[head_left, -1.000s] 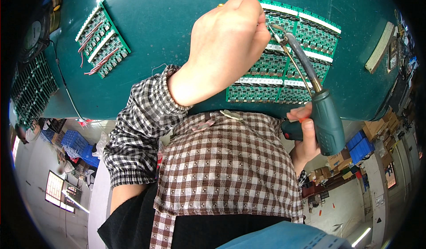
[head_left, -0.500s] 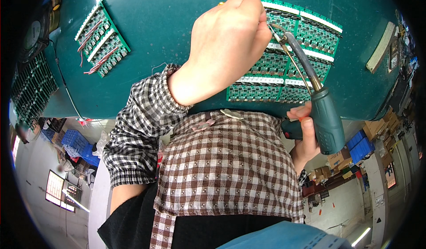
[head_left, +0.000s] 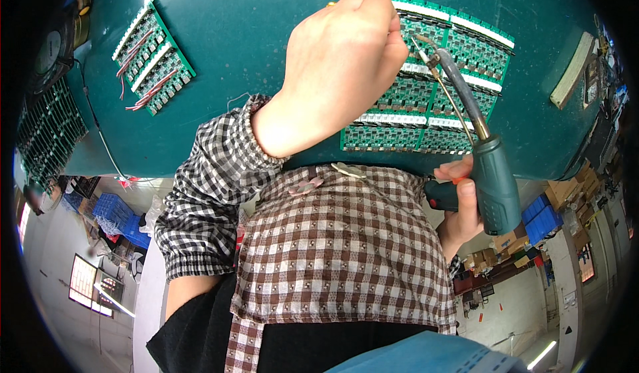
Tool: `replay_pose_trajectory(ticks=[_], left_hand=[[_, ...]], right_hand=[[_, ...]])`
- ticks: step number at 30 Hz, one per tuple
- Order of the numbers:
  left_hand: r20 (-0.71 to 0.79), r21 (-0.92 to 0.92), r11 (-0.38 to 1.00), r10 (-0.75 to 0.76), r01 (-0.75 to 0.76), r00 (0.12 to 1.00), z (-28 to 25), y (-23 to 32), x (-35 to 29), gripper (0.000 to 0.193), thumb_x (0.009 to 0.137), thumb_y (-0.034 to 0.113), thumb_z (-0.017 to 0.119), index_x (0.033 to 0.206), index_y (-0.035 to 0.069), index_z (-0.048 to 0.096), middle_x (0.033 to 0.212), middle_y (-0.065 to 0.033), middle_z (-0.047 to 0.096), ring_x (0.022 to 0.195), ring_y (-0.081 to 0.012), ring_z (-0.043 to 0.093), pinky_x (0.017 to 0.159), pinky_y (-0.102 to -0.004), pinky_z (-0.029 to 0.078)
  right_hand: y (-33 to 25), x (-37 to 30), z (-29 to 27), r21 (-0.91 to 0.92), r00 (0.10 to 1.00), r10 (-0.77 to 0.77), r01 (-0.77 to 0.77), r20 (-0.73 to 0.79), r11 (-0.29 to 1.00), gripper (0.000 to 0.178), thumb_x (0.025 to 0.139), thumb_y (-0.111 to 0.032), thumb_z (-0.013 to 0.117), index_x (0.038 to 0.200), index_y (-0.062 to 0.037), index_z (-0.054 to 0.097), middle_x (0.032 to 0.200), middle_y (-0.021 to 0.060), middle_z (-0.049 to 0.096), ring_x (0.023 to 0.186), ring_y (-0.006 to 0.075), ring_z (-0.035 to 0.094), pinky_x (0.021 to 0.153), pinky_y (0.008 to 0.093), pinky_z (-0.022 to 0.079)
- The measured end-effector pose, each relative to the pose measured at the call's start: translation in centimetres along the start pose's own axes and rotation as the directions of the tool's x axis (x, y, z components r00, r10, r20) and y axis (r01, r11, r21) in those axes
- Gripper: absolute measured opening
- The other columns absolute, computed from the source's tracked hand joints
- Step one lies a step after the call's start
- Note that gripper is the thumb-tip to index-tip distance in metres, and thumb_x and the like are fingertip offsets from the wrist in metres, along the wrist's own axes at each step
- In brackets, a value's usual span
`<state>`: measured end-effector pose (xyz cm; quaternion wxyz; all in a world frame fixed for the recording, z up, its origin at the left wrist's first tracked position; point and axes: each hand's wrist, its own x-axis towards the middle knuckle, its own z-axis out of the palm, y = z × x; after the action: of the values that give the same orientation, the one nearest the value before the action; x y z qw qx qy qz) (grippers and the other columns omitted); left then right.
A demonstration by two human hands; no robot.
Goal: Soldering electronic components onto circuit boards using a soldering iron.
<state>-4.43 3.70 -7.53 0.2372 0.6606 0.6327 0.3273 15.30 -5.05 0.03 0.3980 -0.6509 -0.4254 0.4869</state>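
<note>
My right hand (head_left: 460,220) is wrapped round the grip of a dark green soldering gun (head_left: 496,186). A bent metal barrel and a thin feed tube run up from its body, and their tips stand just right of my left fingers. My left hand (head_left: 343,67) is closed above a panel of green circuit boards (head_left: 476,53) with white connector strips. What its fingers hold, if anything, is hidden behind the hand. The left hand and wrist cover the panel's left part.
Another circuit board (head_left: 154,60), with red and white wires, lies at the left on the green table (head_left: 233,40). At the right edge is a pale bar (head_left: 572,70). A dark cable (head_left: 93,117) runs down the left side, near more stacked boards (head_left: 50,133).
The soldering gun has shifted slightly right and down, so its tips are farther from my left fingers. My left hand has hardly moved.
</note>
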Motion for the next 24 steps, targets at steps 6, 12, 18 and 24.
replay_pose_trajectory(ticks=[6,12,18,24], left_hand=[[0.045,0.039,0.999,-0.023,0.022,0.999,-0.44,0.17,0.02,0.010,0.070,0.006,0.065,0.076,0.006,0.057,0.066,-0.0039,0.054,0.056,-0.0164,0.054,0.051,-0.0288,0.045],[-0.026,-0.021,0.999,0.025,-0.026,0.999,0.04,0.06,-0.10,0.012,0.067,0.006,0.064,0.071,0.004,0.053,0.068,-0.0113,0.057,0.062,-0.0305,0.059,0.053,-0.0383,0.049],[-0.017,0.013,1.000,-0.004,0.004,1.000,0.03,0.05,-0.18,0.011,0.070,0.006,0.065,0.075,0.006,0.056,0.067,-0.0029,0.054,0.056,-0.0152,0.053,0.051,-0.0283,0.045],[-0.024,0.020,1.000,-0.003,0.003,1.000,0.25,0.01,-0.24,0.011,0.070,0.006,0.065,0.075,0.006,0.055,0.067,-0.0025,0.054,0.056,-0.0146,0.054,0.051,-0.0282,0.045]], right_hand=[[0.65,-0.21,-0.64,-0.035,1.000,-0.016,0.017,0.018,0.999,0.033,0.079,-0.016,0.063,0.099,0.0087,0.054,0.082,0.0154,0.057,0.068,0.0241,0.061,0.058,0.0362,0.056],[0.54,-0.23,-0.51,-0.045,1.000,-0.004,0.004,0.016,0.999,0.032,0.079,-0.017,0.063,0.097,0.0082,0.054,0.082,0.0150,0.057,0.068,0.0239,0.061,0.058,0.0358,0.056],[0.39,0.00,-0.45,-0.043,0.999,-0.006,0.008,0.040,0.999,0.029,0.079,-0.016,0.062,0.094,0.0082,0.055,0.082,0.0153,0.057,0.067,0.0238,0.061,0.058,0.0352,0.056],[0.33,0.08,-0.19,-0.050,0.999,-0.008,0.009,0.031,0.999,0.029,0.079,-0.015,0.061,0.094,0.0088,0.054,0.081,0.0159,0.057,0.067,0.0237,0.060,0.058,0.0349,0.056]])
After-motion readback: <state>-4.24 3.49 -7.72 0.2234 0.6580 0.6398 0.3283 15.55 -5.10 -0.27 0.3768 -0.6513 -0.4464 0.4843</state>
